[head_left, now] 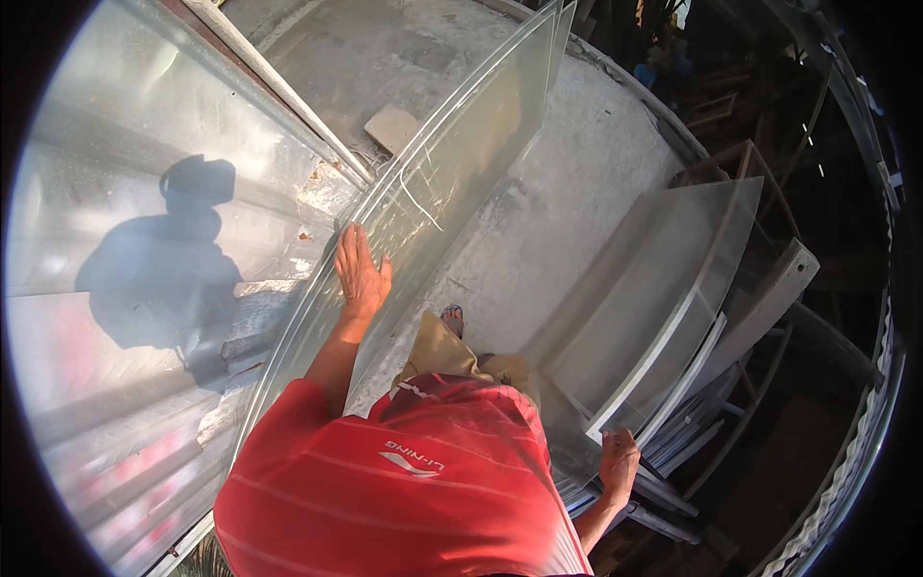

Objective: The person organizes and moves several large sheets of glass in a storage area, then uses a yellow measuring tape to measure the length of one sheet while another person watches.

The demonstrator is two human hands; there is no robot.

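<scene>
My left hand lies with its fingers stretched out along the upper edge of large upright glass sheets, which lean at my left side. Several sheet edges run close together under it. On my right, a framed glass panel with a pale metal edge leans away from me. My right hand is curled at the near corner of that frame, its fingers closed on it. The fingertips are partly hidden behind the corner.
A corrugated metal sheet stands left of the glass, with a pole along its edge. Grey concrete floor lies between the two glass stacks. Behind the right panel are a wooden beam and metal frame strips. A flat slab lies on the floor.
</scene>
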